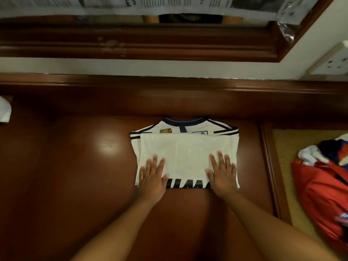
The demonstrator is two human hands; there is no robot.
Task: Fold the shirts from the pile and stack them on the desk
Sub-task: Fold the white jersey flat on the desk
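A white jersey (185,147) with a dark blue collar and black shoulder stripes lies folded on the dark wooden desk (75,166), its lower half turned up over the chest. Black lettering shows along its near edge. My left hand (153,175) presses flat on the near left part of the fold, fingers straight. On the near right part my right hand (222,171) lies flat in the same way. A pile of shirts (323,176), red, white and blue, sits at the right on a lower tan surface.
A raised wooden ledge (169,95) runs along the back of the desk below a white wall. A mirror frame (150,44) hangs above it. A wall socket (333,63) is at the upper right. Something white (4,110) shows at the left edge.
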